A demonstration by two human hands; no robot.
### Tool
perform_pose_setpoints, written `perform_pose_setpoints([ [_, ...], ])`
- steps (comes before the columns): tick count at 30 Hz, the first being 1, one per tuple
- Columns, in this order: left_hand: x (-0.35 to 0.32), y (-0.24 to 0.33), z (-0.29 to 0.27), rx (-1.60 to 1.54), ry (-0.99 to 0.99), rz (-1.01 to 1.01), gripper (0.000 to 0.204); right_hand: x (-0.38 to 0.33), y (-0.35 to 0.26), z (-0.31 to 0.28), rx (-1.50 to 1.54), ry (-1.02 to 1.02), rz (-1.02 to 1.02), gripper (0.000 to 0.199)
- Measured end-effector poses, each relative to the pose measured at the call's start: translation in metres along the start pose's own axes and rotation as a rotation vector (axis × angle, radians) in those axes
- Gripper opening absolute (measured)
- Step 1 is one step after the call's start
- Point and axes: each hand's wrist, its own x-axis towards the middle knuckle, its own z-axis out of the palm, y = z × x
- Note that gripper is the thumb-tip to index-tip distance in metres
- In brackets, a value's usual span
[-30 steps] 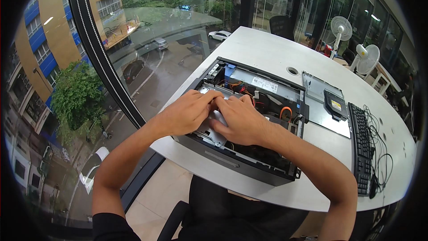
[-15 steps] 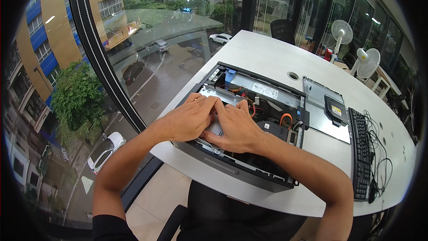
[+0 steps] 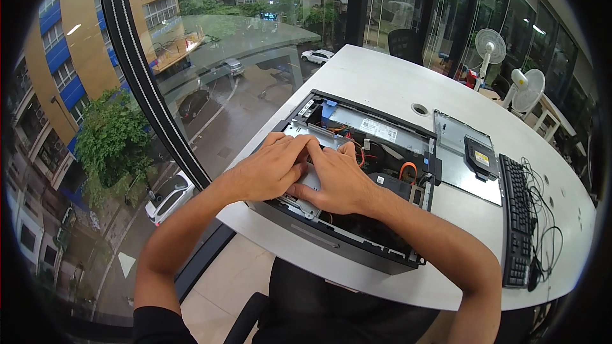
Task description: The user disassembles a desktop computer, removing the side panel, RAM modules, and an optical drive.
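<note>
An opened desktop computer case (image 3: pixel 331 242) lies flat on the white desk, its inner parts facing up. My left hand (image 3: pixel 271 167) and my right hand (image 3: pixel 341 181) meet over a silver metal bracket (image 3: pixel 310 181) in the left part of the case. The left fingers are bent down, their tips hidden. My right thumb lies along the bracket while the other fingers curl over its far side. What lies between the fingertips is covered by the hands. Coloured wires (image 3: pixel 364 153) and an orange cable (image 3: pixel 409 167) show inside the case, right of my hands.
Right of the case lies a metal side panel (image 3: pixel 449 129) with a black drive part (image 3: pixel 479 158) on it. Farther right are a black keyboard (image 3: pixel 515 229) and tangled cable (image 3: pixel 549 255). A round hole (image 3: pixel 419 109) pierces the desk. Window glass borders the left side.
Both hands stay at the same spot on the bracket, with barely any finger movement. The view has shifted very slightly. Outside, a white car has moved up and to the right.
</note>
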Motion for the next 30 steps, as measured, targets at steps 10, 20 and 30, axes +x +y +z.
perform_pose_setpoints([
  [10, -0.004, -0.002, 0.002, 0.044, 0.089, 0.09, 0.065, 0.005, 0.01, -0.002, 0.131, 0.005, 0.036, 0.072],
  [20, -0.005, 0.004, -0.007, -0.152, 0.063, -0.048, 0.052, 0.0, 0.007, -0.013, 0.138, -0.049, 0.119, 0.07],
  [30, -0.001, -0.014, 0.002, -0.165, 0.276, -0.007, 0.055, -0.003, 0.009, -0.021, 0.207, -0.063, 0.149, 0.066],
])
